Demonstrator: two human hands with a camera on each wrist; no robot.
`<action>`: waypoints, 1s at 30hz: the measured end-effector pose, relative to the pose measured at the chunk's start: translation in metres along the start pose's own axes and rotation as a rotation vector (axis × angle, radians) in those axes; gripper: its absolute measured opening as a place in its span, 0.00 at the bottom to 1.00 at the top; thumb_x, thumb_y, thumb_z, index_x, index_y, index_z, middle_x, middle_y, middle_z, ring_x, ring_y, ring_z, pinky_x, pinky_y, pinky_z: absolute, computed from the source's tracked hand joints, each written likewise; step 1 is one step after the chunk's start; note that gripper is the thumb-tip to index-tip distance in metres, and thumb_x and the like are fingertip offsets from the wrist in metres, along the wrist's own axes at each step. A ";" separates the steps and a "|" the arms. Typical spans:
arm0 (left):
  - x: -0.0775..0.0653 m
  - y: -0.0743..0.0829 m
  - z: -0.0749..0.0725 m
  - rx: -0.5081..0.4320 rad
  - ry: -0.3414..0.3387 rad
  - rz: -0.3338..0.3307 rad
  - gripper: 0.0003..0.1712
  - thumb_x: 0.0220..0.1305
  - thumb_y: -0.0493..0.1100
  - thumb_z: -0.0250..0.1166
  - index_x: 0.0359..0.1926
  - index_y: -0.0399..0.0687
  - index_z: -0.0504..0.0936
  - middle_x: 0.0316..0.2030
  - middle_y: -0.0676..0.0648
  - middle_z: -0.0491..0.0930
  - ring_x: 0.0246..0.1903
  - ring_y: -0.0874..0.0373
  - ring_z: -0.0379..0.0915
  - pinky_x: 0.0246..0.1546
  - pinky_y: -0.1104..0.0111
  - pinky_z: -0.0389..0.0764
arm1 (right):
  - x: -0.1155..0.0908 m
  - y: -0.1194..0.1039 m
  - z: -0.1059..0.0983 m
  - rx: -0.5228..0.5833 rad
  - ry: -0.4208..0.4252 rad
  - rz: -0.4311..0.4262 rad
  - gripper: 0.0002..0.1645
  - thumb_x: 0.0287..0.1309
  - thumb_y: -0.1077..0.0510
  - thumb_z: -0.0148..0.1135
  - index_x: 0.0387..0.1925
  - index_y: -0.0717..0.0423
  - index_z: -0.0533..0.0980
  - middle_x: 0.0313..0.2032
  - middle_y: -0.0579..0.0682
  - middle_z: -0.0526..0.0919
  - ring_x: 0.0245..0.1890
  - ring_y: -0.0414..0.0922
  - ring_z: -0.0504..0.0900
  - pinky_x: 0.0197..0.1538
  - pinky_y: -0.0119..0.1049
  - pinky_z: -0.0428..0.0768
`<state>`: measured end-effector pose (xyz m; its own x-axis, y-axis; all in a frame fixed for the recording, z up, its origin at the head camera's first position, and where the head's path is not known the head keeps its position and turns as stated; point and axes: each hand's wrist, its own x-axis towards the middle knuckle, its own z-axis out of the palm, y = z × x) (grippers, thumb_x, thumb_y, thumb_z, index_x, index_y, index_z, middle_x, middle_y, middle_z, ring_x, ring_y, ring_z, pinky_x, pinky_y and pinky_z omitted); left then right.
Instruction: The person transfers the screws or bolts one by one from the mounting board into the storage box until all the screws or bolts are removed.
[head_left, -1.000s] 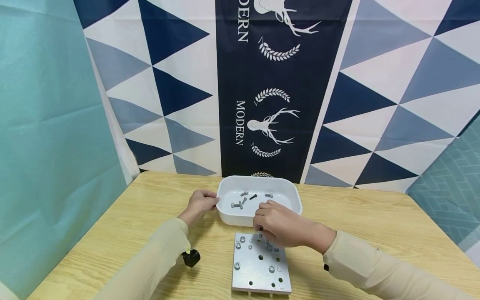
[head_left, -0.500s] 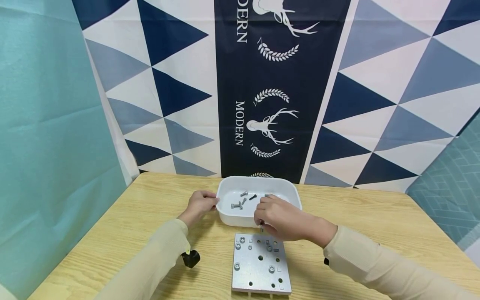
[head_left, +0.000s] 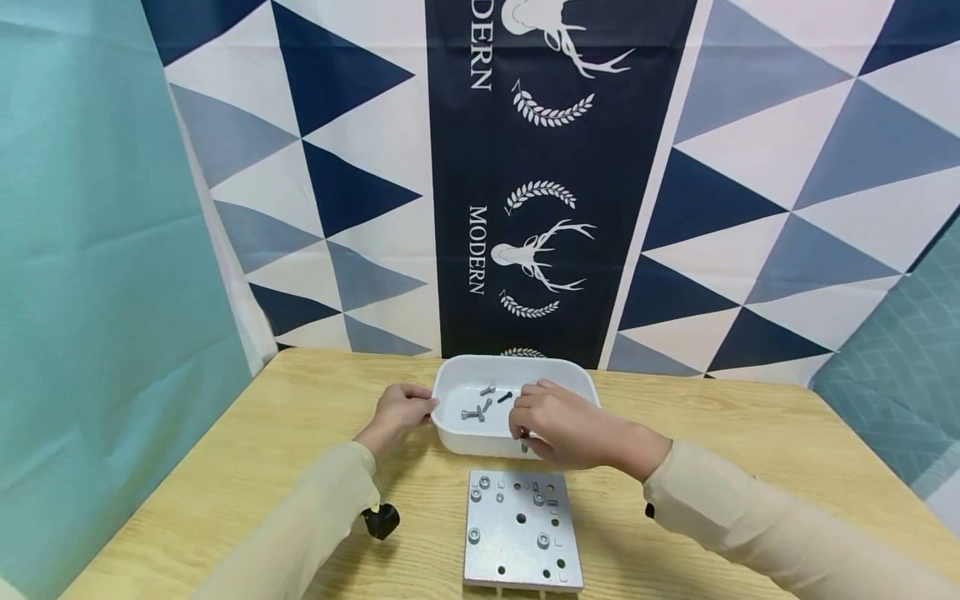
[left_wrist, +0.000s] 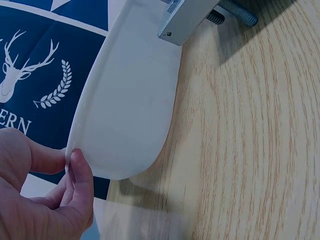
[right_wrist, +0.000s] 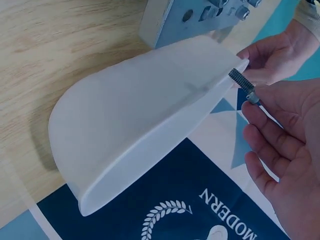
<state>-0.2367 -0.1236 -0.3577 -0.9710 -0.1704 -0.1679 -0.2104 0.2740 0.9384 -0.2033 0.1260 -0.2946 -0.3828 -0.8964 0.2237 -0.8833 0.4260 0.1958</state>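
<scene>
My left hand point(head_left: 403, 412) pinches the left end rim of a white plastic tray point(head_left: 480, 445); in the left wrist view thumb and fingers point(left_wrist: 80, 175) meet on that rim. My right hand point(head_left: 562, 425) is over the tray's front edge. In the right wrist view it pinches a short metal screw point(right_wrist: 243, 82) by the head, threads pointing away from the palm. A silver metal plate point(head_left: 510, 546) with holes and several socket-head screws set in it stands in front of the tray, below my right hand.
Several loose silver screws point(head_left: 472, 414) and one black screw point(head_left: 506, 397) lie in the tray. All stands on a wooden table point(head_left: 660, 533). A patterned cloth point(head_left: 360, 167) hangs behind the table. Black devices point(head_left: 382, 521) are at the wrists.
My right hand has lifted off the metal plate and moved back toward the tray, still holding the screw. My left hand stays on the tray rim.
</scene>
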 end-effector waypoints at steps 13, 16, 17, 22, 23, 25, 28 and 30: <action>0.001 -0.005 0.000 -0.007 0.006 -0.002 0.14 0.63 0.35 0.62 0.48 0.31 0.78 0.43 0.36 0.78 0.30 0.60 0.76 0.42 0.64 0.86 | 0.009 0.017 -0.003 0.016 -0.003 0.012 0.07 0.48 0.63 0.69 0.27 0.49 0.80 0.26 0.40 0.81 0.31 0.38 0.73 0.38 0.32 0.74; 0.002 -0.005 0.000 -0.006 0.005 0.000 0.14 0.63 0.35 0.62 0.48 0.31 0.78 0.43 0.36 0.79 0.30 0.60 0.76 0.41 0.65 0.86 | 0.013 0.022 -0.004 0.028 -0.020 0.044 0.07 0.48 0.63 0.69 0.27 0.48 0.79 0.26 0.40 0.81 0.31 0.38 0.73 0.38 0.32 0.74; 0.002 -0.004 0.000 -0.006 0.005 -0.001 0.14 0.63 0.35 0.62 0.48 0.31 0.78 0.43 0.36 0.79 0.30 0.60 0.76 0.40 0.66 0.86 | 0.014 0.023 -0.004 0.032 -0.029 0.055 0.07 0.49 0.62 0.69 0.27 0.48 0.79 0.27 0.40 0.81 0.32 0.37 0.73 0.38 0.32 0.74; 0.002 -0.003 0.000 -0.003 0.003 -0.002 0.14 0.63 0.35 0.62 0.48 0.31 0.78 0.44 0.36 0.79 0.30 0.59 0.77 0.40 0.67 0.86 | 0.019 0.031 -0.005 0.062 -0.049 0.078 0.06 0.50 0.63 0.69 0.28 0.49 0.80 0.28 0.41 0.83 0.33 0.38 0.74 0.40 0.34 0.75; 0.002 -0.003 0.000 -0.006 0.003 -0.003 0.14 0.63 0.35 0.62 0.48 0.31 0.78 0.43 0.36 0.79 0.31 0.59 0.77 0.41 0.66 0.86 | 0.021 0.033 -0.005 0.068 -0.049 0.080 0.06 0.50 0.63 0.68 0.28 0.49 0.81 0.28 0.41 0.83 0.33 0.38 0.74 0.40 0.34 0.75; 0.002 -0.002 0.000 -0.008 0.003 -0.002 0.14 0.63 0.35 0.62 0.48 0.31 0.78 0.43 0.36 0.79 0.30 0.59 0.77 0.42 0.65 0.86 | 0.023 0.037 -0.005 0.081 -0.056 0.093 0.06 0.50 0.64 0.68 0.29 0.50 0.81 0.29 0.42 0.84 0.33 0.39 0.75 0.39 0.34 0.75; 0.003 -0.002 0.000 -0.010 0.001 0.001 0.15 0.63 0.35 0.62 0.49 0.31 0.78 0.44 0.36 0.79 0.30 0.59 0.77 0.44 0.63 0.86 | 0.027 0.043 -0.004 0.099 -0.087 0.132 0.06 0.50 0.64 0.68 0.29 0.50 0.82 0.29 0.43 0.85 0.33 0.39 0.76 0.40 0.34 0.76; 0.003 -0.001 0.001 -0.008 0.001 -0.004 0.15 0.63 0.35 0.62 0.49 0.31 0.78 0.44 0.36 0.79 0.30 0.59 0.77 0.44 0.63 0.86 | 0.030 0.046 -0.004 0.111 -0.112 0.155 0.06 0.51 0.65 0.67 0.29 0.50 0.82 0.29 0.44 0.85 0.34 0.40 0.76 0.41 0.35 0.77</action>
<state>-0.2394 -0.1237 -0.3593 -0.9700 -0.1726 -0.1713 -0.2133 0.2657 0.9402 -0.2544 0.1192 -0.2750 -0.5385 -0.8319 0.1343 -0.8335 0.5492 0.0600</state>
